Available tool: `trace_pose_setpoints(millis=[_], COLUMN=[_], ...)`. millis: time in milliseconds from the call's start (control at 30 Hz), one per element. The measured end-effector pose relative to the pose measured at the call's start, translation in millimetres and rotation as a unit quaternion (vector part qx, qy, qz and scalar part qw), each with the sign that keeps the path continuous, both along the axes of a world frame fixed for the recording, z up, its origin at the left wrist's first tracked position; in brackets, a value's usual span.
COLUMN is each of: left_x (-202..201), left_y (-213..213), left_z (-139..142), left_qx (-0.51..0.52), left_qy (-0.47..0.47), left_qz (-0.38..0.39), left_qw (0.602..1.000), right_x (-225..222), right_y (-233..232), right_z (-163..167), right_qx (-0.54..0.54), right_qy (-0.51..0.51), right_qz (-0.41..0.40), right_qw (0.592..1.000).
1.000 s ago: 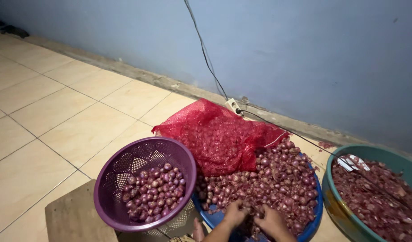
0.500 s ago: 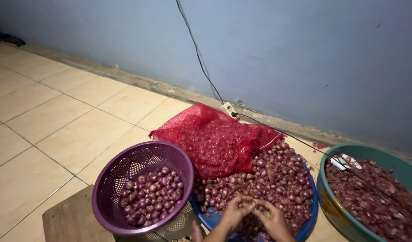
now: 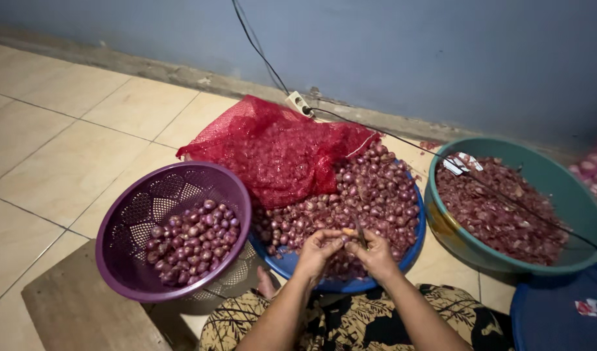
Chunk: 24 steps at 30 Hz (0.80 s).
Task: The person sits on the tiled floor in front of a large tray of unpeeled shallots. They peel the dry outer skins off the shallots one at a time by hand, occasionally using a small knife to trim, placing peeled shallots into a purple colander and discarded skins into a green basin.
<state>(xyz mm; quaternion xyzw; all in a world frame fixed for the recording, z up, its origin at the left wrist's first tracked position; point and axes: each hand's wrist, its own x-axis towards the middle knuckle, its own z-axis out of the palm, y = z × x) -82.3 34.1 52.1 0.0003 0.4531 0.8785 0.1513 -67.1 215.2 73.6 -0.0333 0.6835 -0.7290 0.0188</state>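
My left hand (image 3: 317, 251) pinches a small shallot (image 3: 348, 231) by its end. My right hand (image 3: 376, 252) grips a small knife (image 3: 360, 233) whose blade rests against that shallot. Both hands hover over a blue basin (image 3: 298, 261) heaped with unpeeled red shallots (image 3: 370, 195). A red mesh sack (image 3: 276, 148) of shallots lies across the basin's far side. To my left, a purple slotted basket (image 3: 139, 208) holds peeled shallots (image 3: 191, 237).
A green basin (image 3: 558, 179) with red shallot skins sits at the right, a blue lid (image 3: 561, 312) below it. A black cable (image 3: 259, 49) and a white power strip (image 3: 300, 103) run along the blue wall. A wooden board (image 3: 77, 312) lies under the basket.
The view has tipped down and closer. My hands have lifted from the pile and now meet around one shallot with the knife.
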Motion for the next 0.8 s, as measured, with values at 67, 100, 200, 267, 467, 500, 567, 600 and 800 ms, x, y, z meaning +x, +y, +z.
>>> trace_pose_setpoints(millis=[67,100,200,267,467,500,567,600,800], left_x=[1,2,5,6,5,5,5,5,2], left_y=[-1,0,0,0,-9,-10,-11,-11,-11], left_z=[2,3,8,12,21,21,21,20,9], left_qx=[-0.001,-0.004,-0.014,-0.019,0.136,0.12,0.088,0.075,0.07], left_qy=[0.017,0.019,0.028,0.037,-0.004,-0.007,-0.014,-0.013,0.011], left_qz=[-0.007,-0.01,-0.015,-0.016,-0.011,-0.008,-0.003,-0.002,0.011], left_qw=[1.0,1.0,0.999,0.999,0.991,0.993,0.996,0.997,0.997], right_x=[1,1,0,-1,16,20,27,28,31], right_y=[1,1,-1,-4,-3,-6,-10,-11,-18], right_z=[-4,-7,-9,-3,53,59,68,71,72], right_qx=[-0.007,-0.05,-0.144,-0.163,0.04,0.062,0.105,0.112,0.218], right_qy=[0.009,-0.006,-0.028,-0.015,-0.091,-0.079,-0.056,-0.052,-0.035], right_qz=[0.0,-0.007,-0.02,-0.02,0.022,0.035,0.06,0.066,0.058], right_qw=[1.0,0.999,0.989,0.986,0.995,0.994,0.991,0.99,0.974])
